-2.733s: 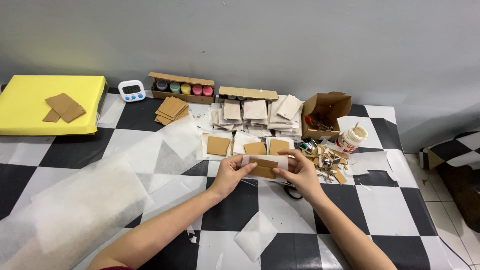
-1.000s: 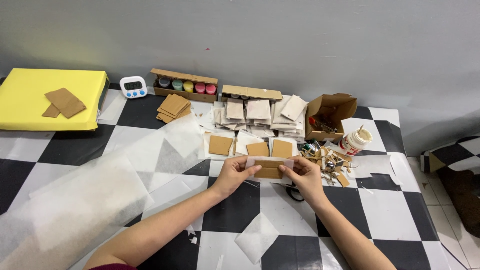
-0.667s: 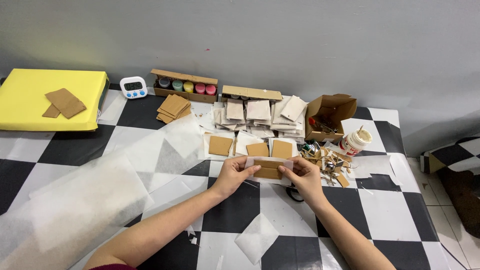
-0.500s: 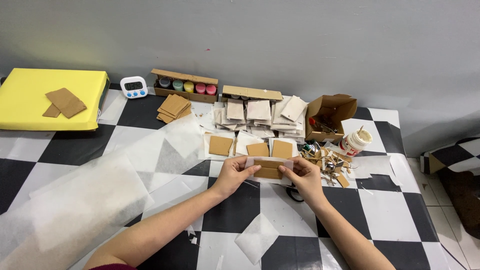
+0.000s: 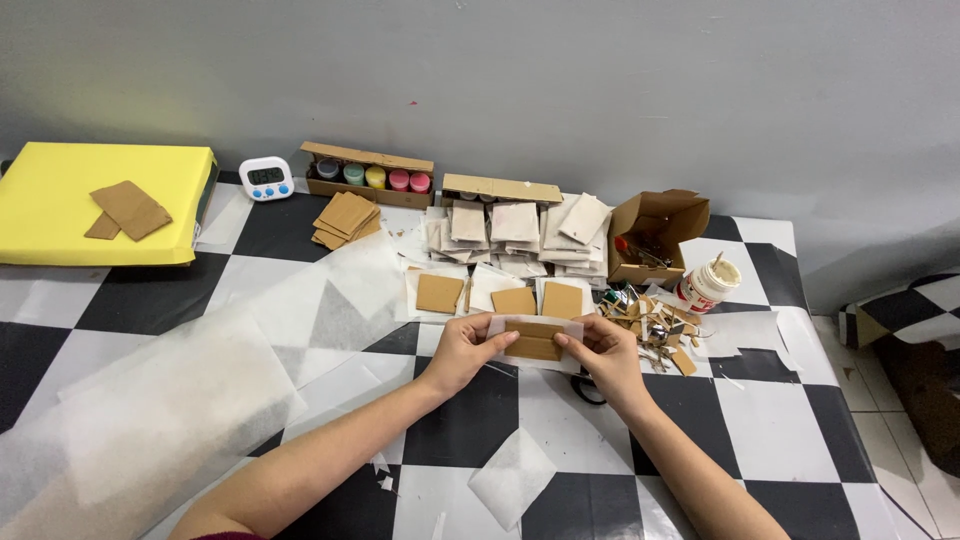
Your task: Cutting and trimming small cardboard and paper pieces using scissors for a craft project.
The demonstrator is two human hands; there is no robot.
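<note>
Left hand pinches the left end of a small brown cardboard piece backed by thin white paper; right hand pinches the right end. Both hands closed on it, thumbs on top. Piece held just above the checkered counter, near its centre, roughly level.

Just behind the held piece: three cardboard squares lying on white paper sheets in a row. Behind those, a stack of paper-wrapped squares, then a long cardboard strip. To the right, touching distance of the right hand: pile of small scraps, a white glue pot with a stick in it, an open cardboard box.

Back left: paint pot tray, digital timer, loose cardboard stack, yellow foam pad. Large translucent paper sheet covers the left counter. A dark object under the right wrist, possibly scissors; mostly hidden.
</note>
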